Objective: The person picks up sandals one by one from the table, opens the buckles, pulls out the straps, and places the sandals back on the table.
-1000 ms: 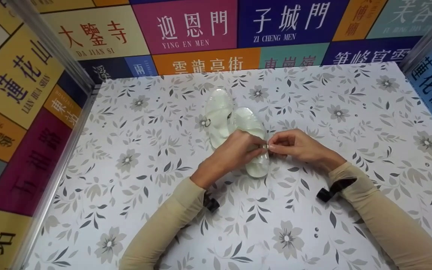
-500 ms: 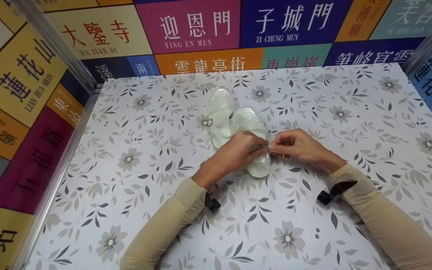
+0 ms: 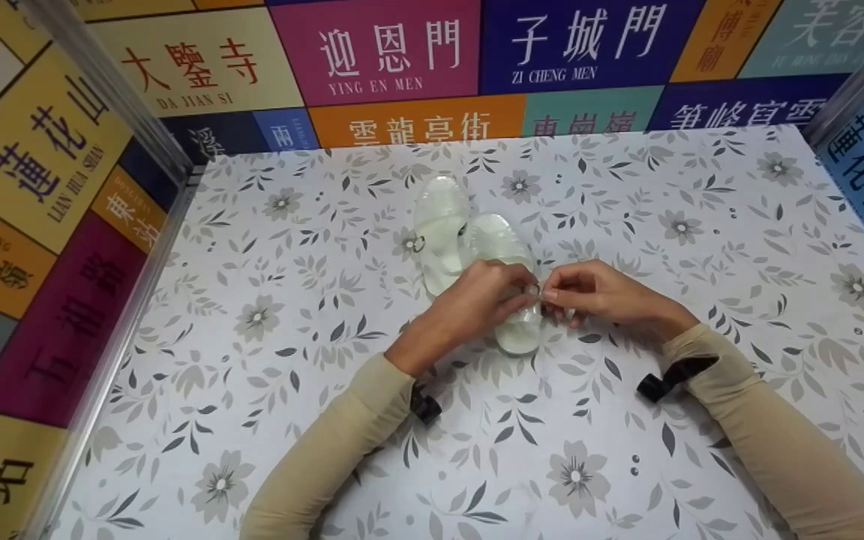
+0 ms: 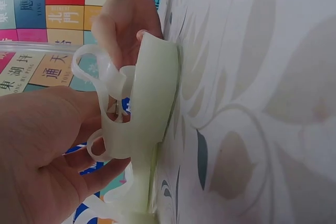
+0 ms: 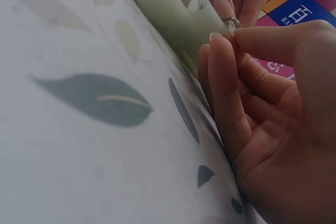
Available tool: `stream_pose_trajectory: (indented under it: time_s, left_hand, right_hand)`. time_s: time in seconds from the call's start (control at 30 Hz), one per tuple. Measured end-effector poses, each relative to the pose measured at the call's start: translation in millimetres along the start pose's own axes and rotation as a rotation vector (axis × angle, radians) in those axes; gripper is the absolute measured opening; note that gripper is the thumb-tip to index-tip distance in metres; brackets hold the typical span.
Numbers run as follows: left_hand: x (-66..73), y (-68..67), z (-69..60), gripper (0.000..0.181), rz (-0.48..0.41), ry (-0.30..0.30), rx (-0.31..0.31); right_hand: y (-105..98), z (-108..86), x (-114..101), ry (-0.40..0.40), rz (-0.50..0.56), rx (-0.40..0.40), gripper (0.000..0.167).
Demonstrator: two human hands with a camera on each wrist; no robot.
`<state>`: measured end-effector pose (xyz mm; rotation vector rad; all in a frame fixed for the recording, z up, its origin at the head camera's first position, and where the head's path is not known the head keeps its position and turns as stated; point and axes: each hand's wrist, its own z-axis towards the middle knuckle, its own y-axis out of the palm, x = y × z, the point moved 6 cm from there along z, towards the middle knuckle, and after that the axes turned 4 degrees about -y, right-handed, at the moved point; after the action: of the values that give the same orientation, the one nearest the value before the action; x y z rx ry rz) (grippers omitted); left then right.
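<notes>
Two pale, pearly sandals lie side by side in the head view. The nearer sandal (image 3: 493, 234) is partly covered by my left hand (image 3: 473, 298), which holds its strap near a small metal buckle (image 5: 232, 21). Just right of it, my right hand (image 3: 601, 294) pinches the strap's tip at the buckle between thumb and index finger. In the left wrist view, the looped straps (image 4: 116, 136) rise from the sole (image 4: 156, 80). The other sandal (image 3: 441, 199) stands behind and to the left, its buckle (image 3: 420, 244) visible on the outer side.
A white cloth with grey flowers and leaves (image 3: 574, 472) covers the table. Colourful panels with lettering (image 3: 394, 52) stand along the back and both sides. Clear strips (image 3: 154, 127) run up the corners.
My right hand has shifted very slightly right, its fingertips still at the strap and buckle. My left hand and both sandals stay nearly in place.
</notes>
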<state>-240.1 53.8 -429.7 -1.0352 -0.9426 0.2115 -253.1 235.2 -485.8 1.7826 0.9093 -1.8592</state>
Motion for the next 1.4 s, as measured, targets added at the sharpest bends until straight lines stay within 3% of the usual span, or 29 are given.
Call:
stream_pose_trajectory:
  time_s: [0.23, 0.6, 0.97, 1.17, 1.4]
  left_hand:
    - [-1.5, 0.9, 0.3, 0.02, -0.034, -0.039, 0.024]
    - [-0.6, 1.0, 0.9, 0.019, -0.058, -0.006, 0.026]
    - [3.2, 1.3, 0.1, 0.019, -0.023, 0.013, 0.043]
    - [3.3, 1.7, 0.8, 0.019, -0.029, 0.024, 0.04]
    - [-1.6, 0.1, 0.9, 0.021, -0.067, -0.009, 0.025]
  right_hand:
    - [0.9, 1.8, 1.1, -0.044, -0.031, 0.015, 0.017]
    - [0.7, 0.8, 0.0, -0.052, -0.008, 0.034, 0.017]
    - [-0.4, 1.1, 1.2, -0.08, 0.0, 0.048, 0.018]
    - [-0.8, 1.2, 0.8, -0.06, -0.03, 0.078, 0.02]
    - [-0.9, 2.2, 0.1, -0.018, -0.029, 0.079, 0.025]
